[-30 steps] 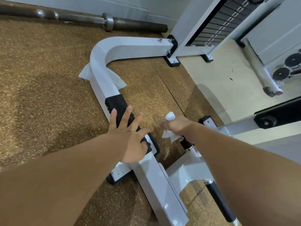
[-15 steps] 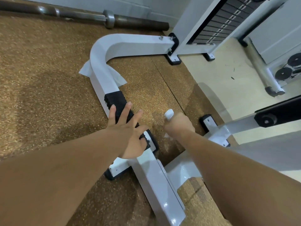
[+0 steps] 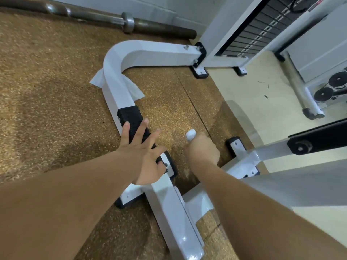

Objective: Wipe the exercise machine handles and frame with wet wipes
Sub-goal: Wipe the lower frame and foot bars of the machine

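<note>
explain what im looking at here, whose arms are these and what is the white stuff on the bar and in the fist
This is one picture from a camera worn on a person's head, looking down at their own two bare arms. The white bent bar is the frame of a gym weight machine sitting on a speckled rubber floor. The left hand lies spread on the frame's black ribbed grip. The right hand is closed in a fist around a balled wet wipe. A second wipe is draped over the frame's bend. A barbell lies by the wall.
</note>
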`<state>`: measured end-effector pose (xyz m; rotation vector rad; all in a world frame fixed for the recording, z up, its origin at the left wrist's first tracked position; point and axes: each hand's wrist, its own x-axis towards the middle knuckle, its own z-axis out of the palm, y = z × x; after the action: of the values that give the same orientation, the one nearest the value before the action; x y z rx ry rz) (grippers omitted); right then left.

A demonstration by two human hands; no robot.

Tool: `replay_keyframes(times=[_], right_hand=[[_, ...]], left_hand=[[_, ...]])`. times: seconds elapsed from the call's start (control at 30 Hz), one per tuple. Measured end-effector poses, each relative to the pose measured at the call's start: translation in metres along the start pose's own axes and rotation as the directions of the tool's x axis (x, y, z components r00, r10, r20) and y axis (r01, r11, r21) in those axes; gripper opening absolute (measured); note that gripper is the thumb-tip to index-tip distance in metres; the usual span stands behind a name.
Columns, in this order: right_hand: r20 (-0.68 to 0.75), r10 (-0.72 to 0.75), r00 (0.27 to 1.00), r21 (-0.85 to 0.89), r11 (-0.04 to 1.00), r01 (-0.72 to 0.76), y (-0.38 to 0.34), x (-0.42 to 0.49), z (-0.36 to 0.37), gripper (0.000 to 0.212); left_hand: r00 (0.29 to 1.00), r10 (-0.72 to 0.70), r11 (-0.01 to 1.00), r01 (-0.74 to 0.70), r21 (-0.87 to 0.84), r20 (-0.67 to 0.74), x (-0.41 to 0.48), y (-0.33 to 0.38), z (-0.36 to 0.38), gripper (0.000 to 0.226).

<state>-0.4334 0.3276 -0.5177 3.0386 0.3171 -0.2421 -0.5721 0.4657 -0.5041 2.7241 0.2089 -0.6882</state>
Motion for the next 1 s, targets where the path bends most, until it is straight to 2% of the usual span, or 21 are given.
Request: replay_keyframes(times=[0.07,0.13,0.2,0.27,0.3,0.37,0.43,0.47,0.53,0.6,0.67,0.7,0.77,0.8,0.87,0.9,0.97,1.0], right_hand=[[-0.096,-0.093,0.991,-0.114,0.99,0.082,0.003,-0.009,0.005,0.023],[-0.079,-0.117,0.99,-0.118,0.987,0.107,0.007,-0.007,0.006,0.03],[0.024,-0.075,0.997,0.061,0.995,0.074,0.013,0.004,0.003,0.029],[0.233,-0.059,0.971,0.277,0.961,-0.008,0.012,0.021,-0.004,0.019],[0.363,-0.047,0.931,0.34,0.937,-0.085,0.01,0.026,-0.011,0.017],[0.623,-0.018,0.782,0.387,0.876,-0.289,0.011,0.03,-0.028,0.016],[0.759,-0.032,0.65,0.39,0.822,-0.415,0.01,0.03,-0.039,0.012],[0.779,-0.038,0.626,0.389,0.812,-0.435,0.009,0.03,-0.041,0.013],[0.754,-0.026,0.657,0.383,0.829,-0.407,0.006,0.029,-0.039,0.014],[0.618,0.005,0.786,0.396,0.861,-0.318,0.005,0.028,-0.028,0.018],[0.363,0.074,0.929,0.304,0.933,-0.193,0.0,0.018,-0.019,0.019],[0.216,0.075,0.974,0.194,0.974,-0.118,-0.003,0.009,-0.015,0.019],[-0.008,0.005,1.0,-0.004,1.0,-0.005,-0.002,-0.008,-0.005,0.023],[-0.072,-0.04,0.997,-0.04,0.999,0.037,-0.001,-0.011,-0.001,0.024],[-0.056,-0.043,0.997,-0.012,0.999,0.043,0.0,-0.006,0.0,0.02],[0.021,-0.01,1.0,0.056,0.998,0.009,0.001,0.003,-0.001,0.018],[0.267,0.027,0.963,0.248,0.964,-0.096,0.003,0.019,-0.012,0.013],[0.409,0.018,0.913,0.32,0.934,-0.162,0.003,0.026,-0.016,0.012]], left_hand=[[1.0,-0.007,1.0,0.007,-0.009,-0.009,0.0,-0.001,0.0,0.058],[1.0,-0.005,1.0,0.005,-0.007,-0.001,0.0,-0.002,0.0,0.059],[1.0,0.004,1.0,-0.004,0.001,-0.004,0.0,0.001,0.0,0.059],[1.0,-0.011,1.0,0.011,-0.008,-0.003,0.001,-0.001,-0.001,0.059],[1.0,-0.013,1.0,0.013,-0.015,0.003,0.001,-0.001,-0.001,0.059],[1.0,-0.003,1.0,0.003,-0.023,0.007,0.001,0.001,-0.001,0.059],[1.0,-0.02,1.0,0.02,-0.022,-0.004,0.002,0.002,0.0,0.06],[0.999,-0.033,0.999,0.033,-0.018,0.0,0.003,0.001,0.0,0.06],[0.999,-0.034,0.999,0.034,-0.011,0.012,0.002,0.002,0.0,0.06],[1.0,-0.02,1.0,0.021,-0.012,0.012,0.002,0.003,0.0,0.06],[0.999,-0.032,0.999,0.032,-0.015,0.006,0.002,0.001,-0.001,0.06],[0.999,-0.033,0.999,0.033,-0.016,0.01,0.001,0.001,-0.001,0.06],[1.0,-0.024,1.0,0.024,-0.014,0.013,0.0,0.004,-0.002,0.06],[1.0,-0.026,1.0,0.026,-0.012,0.009,0.0,0.004,-0.001,0.06],[0.999,-0.031,0.999,0.031,-0.014,0.011,0.0,0.001,-0.001,0.06],[1.0,-0.023,1.0,0.023,-0.018,0.015,0.0,0.002,0.0,0.06],[1.0,-0.015,0.999,0.015,-0.028,0.011,0.002,0.003,0.0,0.06],[1.0,-0.023,0.999,0.023,-0.029,0.011,0.003,0.001,-0.001,0.06]])
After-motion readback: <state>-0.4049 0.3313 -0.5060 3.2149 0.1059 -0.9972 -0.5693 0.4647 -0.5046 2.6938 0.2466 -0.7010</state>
